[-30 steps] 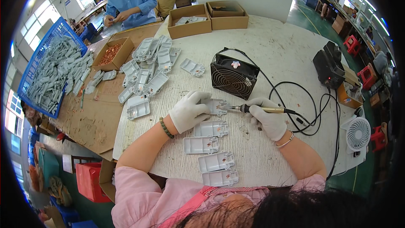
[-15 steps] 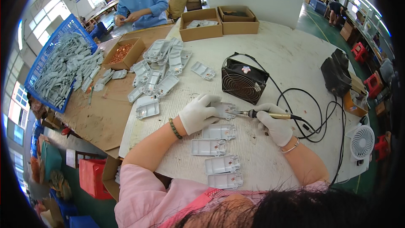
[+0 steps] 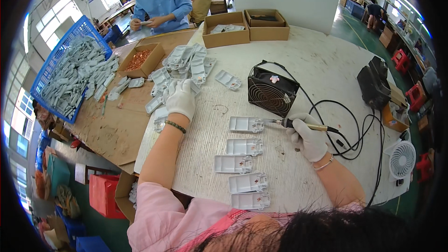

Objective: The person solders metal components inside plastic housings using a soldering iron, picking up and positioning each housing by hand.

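Observation:
My gloved left hand (image 3: 180, 97) lies on the near part of a heap of grey plastic casings (image 3: 198, 69), fingers stretched over them; the thumb side is hard to make out. In my gloved right hand (image 3: 308, 137) is a soldering iron (image 3: 316, 126), held like a pen with its tip pointing left. That tip is at the right end of a grey casing (image 3: 243, 124), the farthest in a column of several on the table. Below it lie another casing (image 3: 242, 146) and more, with small copper-coloured bits at their right ends.
A black fan (image 3: 272, 91) stands beyond the iron, whose cable (image 3: 357, 145) loops on the right near a black box (image 3: 373, 83) and white fan (image 3: 401, 157). At left are a blue basket (image 3: 42, 72) of grey parts and a carton (image 3: 154, 58) of copper pieces. Across the table a person works.
My left hand has let go of the farthest casing and moved left and away to the heap. That casing now lies in the column. My right hand still holds the iron, nearly in place.

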`<state>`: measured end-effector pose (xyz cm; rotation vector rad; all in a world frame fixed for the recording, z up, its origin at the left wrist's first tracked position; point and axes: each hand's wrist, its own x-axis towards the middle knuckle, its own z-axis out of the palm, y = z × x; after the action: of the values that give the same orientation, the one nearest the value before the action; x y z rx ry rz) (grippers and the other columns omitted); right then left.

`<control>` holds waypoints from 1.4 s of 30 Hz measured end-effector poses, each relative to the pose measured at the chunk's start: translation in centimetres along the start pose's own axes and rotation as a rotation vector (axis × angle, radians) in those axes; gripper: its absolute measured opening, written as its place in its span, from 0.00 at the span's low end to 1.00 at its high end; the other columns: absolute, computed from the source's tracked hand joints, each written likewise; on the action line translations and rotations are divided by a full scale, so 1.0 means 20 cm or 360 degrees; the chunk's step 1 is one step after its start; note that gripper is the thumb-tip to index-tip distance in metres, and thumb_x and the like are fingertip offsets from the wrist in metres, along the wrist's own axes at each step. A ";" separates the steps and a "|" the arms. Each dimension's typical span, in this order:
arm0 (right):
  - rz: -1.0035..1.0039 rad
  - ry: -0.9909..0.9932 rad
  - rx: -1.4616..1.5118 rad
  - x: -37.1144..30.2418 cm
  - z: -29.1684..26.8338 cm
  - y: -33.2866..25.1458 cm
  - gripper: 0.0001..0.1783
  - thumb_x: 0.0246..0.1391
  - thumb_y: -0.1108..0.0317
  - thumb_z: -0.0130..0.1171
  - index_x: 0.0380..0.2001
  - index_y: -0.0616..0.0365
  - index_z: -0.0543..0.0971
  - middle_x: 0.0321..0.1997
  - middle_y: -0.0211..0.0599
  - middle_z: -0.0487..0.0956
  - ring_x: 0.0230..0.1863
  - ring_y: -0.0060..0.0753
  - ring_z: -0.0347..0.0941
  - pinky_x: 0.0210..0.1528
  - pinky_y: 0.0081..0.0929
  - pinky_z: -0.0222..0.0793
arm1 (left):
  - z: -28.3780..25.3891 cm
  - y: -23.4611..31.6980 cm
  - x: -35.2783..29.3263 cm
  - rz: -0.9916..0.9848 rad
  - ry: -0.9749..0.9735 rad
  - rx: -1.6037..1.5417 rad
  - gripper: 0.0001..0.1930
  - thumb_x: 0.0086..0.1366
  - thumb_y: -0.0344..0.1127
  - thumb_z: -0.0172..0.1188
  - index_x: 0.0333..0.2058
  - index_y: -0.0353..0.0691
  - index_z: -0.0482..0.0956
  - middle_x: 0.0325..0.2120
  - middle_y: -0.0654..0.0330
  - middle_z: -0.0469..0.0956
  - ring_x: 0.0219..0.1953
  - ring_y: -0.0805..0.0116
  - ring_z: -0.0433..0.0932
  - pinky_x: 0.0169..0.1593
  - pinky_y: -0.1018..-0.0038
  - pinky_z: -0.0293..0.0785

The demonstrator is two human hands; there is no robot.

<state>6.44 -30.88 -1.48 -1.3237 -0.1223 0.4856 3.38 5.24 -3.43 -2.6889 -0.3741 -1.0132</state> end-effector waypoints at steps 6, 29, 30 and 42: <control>-0.0005 -0.0004 0.0019 0.00 0.00 0.00 0.08 0.56 0.68 0.53 0.37 0.60 0.75 0.25 0.31 0.77 0.20 0.12 0.67 0.21 0.11 0.64 | -0.06 0.00 0.02 -0.0028 -0.0358 -0.0095 0.17 0.55 0.34 0.57 0.45 0.47 0.74 0.40 0.61 0.76 0.48 0.59 0.71 0.52 0.63 0.63; -0.0052 -0.0058 -0.0028 0.00 -0.01 0.01 0.09 0.55 0.68 0.53 0.36 0.60 0.76 0.26 0.30 0.78 0.19 0.11 0.69 0.19 0.10 0.64 | -0.26 0.37 -0.11 -0.0210 -0.0760 -0.1659 0.11 0.53 0.35 0.62 0.28 0.36 0.71 0.19 0.61 0.71 0.21 0.75 0.69 0.28 0.76 0.68; -0.0043 -0.0060 -0.0081 0.00 -0.01 0.00 0.09 0.55 0.68 0.53 0.36 0.60 0.76 0.26 0.30 0.79 0.19 0.11 0.69 0.19 0.10 0.64 | -0.27 0.38 -0.11 -0.0193 -0.0792 -0.1658 0.11 0.53 0.35 0.62 0.28 0.36 0.71 0.19 0.61 0.71 0.21 0.75 0.69 0.28 0.76 0.67; -0.0023 -0.0104 -0.0249 -0.02 0.01 -0.01 0.10 0.54 0.68 0.55 0.37 0.62 0.75 0.26 0.32 0.78 0.21 0.12 0.70 0.21 0.11 0.66 | -0.26 0.38 -0.11 -0.0177 -0.0837 -0.1700 0.10 0.53 0.35 0.62 0.27 0.36 0.70 0.18 0.61 0.71 0.21 0.74 0.68 0.27 0.76 0.67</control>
<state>6.10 -30.79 -1.15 -1.4589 -0.2278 0.5154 1.04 -3.81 -2.27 -3.9514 -0.0427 -0.5680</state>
